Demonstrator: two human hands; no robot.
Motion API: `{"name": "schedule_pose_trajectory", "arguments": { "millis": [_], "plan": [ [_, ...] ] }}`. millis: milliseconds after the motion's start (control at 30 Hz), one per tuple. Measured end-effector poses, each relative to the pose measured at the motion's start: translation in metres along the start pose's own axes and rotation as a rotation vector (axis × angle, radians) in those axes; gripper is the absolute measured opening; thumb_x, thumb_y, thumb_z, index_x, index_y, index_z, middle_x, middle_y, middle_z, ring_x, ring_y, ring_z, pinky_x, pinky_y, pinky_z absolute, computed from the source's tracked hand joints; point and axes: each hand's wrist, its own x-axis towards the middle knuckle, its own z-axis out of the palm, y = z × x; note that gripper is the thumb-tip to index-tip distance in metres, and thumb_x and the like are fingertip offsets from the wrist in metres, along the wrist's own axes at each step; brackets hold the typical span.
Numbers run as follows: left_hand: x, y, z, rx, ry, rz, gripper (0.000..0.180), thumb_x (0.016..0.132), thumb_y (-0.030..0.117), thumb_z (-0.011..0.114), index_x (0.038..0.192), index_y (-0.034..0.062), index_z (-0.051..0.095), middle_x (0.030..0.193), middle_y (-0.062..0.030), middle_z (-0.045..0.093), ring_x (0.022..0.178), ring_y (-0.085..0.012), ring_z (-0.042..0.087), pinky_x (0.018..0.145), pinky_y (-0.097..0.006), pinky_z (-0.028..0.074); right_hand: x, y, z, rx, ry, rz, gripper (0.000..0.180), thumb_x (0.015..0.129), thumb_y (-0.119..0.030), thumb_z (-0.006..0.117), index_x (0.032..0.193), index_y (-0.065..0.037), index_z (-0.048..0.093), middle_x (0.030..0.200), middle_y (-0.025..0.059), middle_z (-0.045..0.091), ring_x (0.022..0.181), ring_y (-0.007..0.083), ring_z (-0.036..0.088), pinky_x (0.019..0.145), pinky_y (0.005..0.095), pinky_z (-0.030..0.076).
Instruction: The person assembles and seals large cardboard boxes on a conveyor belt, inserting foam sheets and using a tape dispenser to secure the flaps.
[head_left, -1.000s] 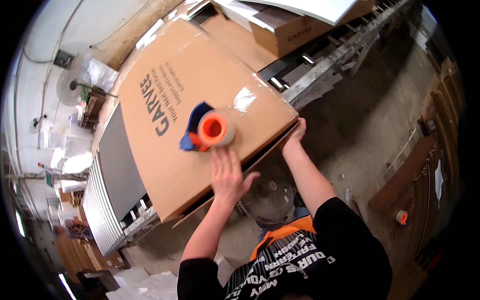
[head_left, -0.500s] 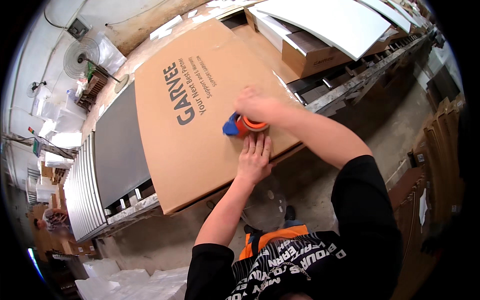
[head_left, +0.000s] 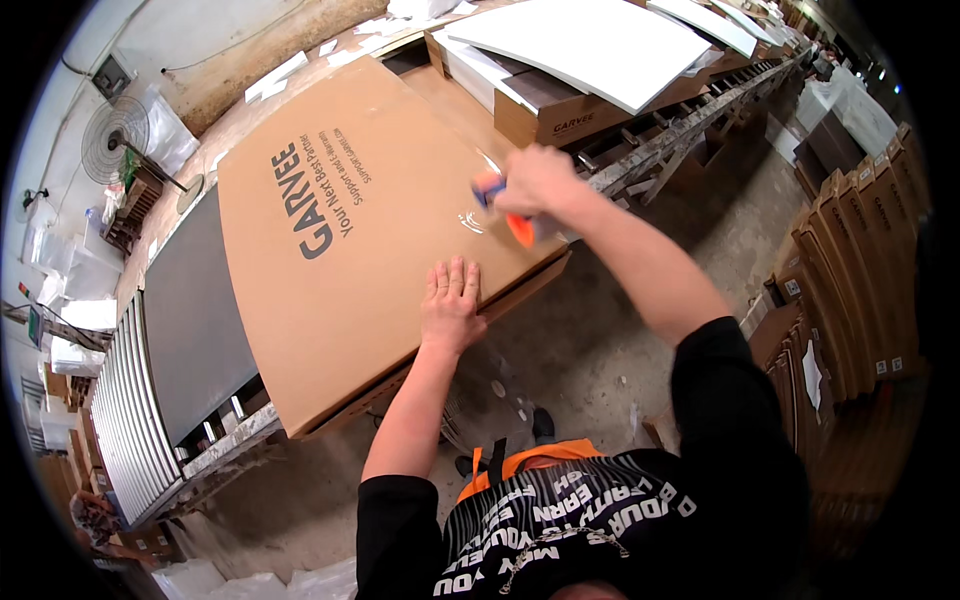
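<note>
A large flat brown cardboard box (head_left: 400, 205) with dark printing lies across the conveyor. My left hand (head_left: 452, 308) rests palm down on its top near the front edge, with the fingers stretched out. Over the box's right end, my right hand (head_left: 542, 182) grips a blue and orange tape dispenser (head_left: 520, 229), blurred by motion. Shiny see-through tape (head_left: 470, 221) shows on the cardboard just left of the dispenser. Whether the dispenser touches the box I cannot tell.
Beyond the right end stands an open carton (head_left: 560, 122) topped with white panels (head_left: 590, 45). Bare rollers (head_left: 135, 410) continue at the left. Flattened cartons (head_left: 855, 270) lean at the right. A fan (head_left: 116, 140) stands at the back left; another person (head_left: 95, 518) is at the lower left.
My right hand has carried the tape dispenser away from my left hand, toward the box's right end. My left hand stays flat near the front edge. The view has shifted rightward.
</note>
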Motion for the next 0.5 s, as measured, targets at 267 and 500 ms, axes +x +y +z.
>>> {"name": "schedule_pose_trajectory", "arguments": {
  "millis": [267, 500],
  "plan": [
    [-0.011, 0.001, -0.007, 0.008, -0.024, -0.035, 0.088, 0.057, 0.023, 0.081, 0.138, 0.0082, 0.049, 0.141, -0.0195, 0.048, 0.127, -0.0408, 0.048, 0.11, -0.047, 0.038, -0.113, 0.04, 0.158, -0.049, -0.231, -0.073, 0.037, 0.063, -0.03, 0.065, 0.089, -0.006, 0.073, 0.099, 0.0184, 0.07, 0.087, 0.0322, 0.07, 0.08, 0.0406, 0.056],
    [-0.007, -0.005, -0.015, 0.015, 0.001, 0.017, 0.082, 0.06, 0.023, 0.08, 0.135, 0.0055, 0.051, 0.139, -0.0209, 0.049, 0.126, -0.0417, 0.049, 0.109, -0.048, 0.037, -0.057, 0.004, 0.28, -0.298, -0.208, -0.203, 0.041, 0.06, -0.031, 0.069, 0.094, -0.007, 0.071, 0.097, 0.02, 0.066, 0.089, 0.0284, 0.065, 0.072, 0.0349, 0.054]
  ]
}}
